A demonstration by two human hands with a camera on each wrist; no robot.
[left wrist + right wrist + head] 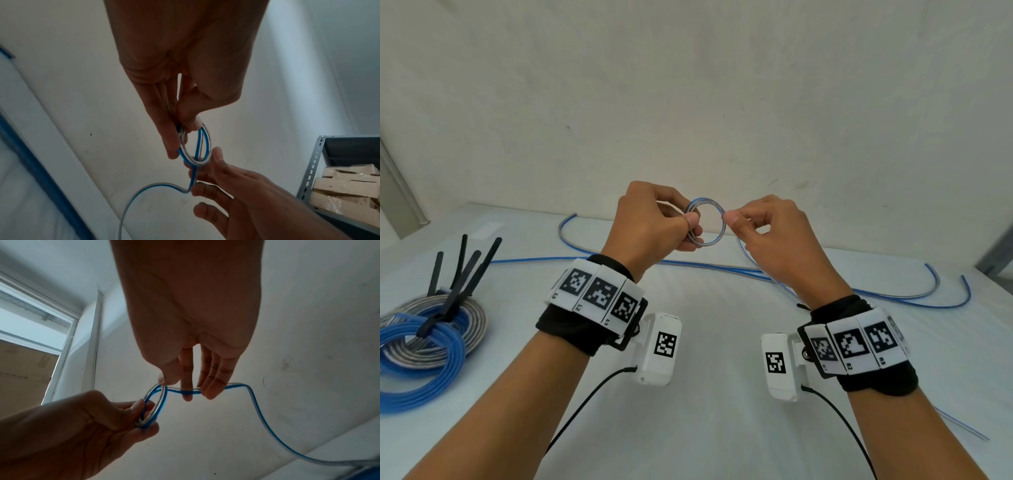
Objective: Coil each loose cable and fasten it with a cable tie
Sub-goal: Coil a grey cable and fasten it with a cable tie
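Blue and silver run side by side along the flat cable [722, 270], whose loose length snakes over the white table [722, 377] while a small coil [705, 222] of a few turns is held up above the far middle. Left hand [650, 222] pinches the coil's left side between thumb and curled fingers. Right hand [767, 233] pinches the cable where it leaves the coil's right side, thumb against forefinger, the other fingers loosely curled (the strand crosses them in the right wrist view). Only the head view shows two tied coils [428, 335] at the near left with black ties [462, 274] sticking up. Left wrist view alone shows a metal shelf [316, 164] holding cardboard; right wrist view alone shows a window [30, 331].
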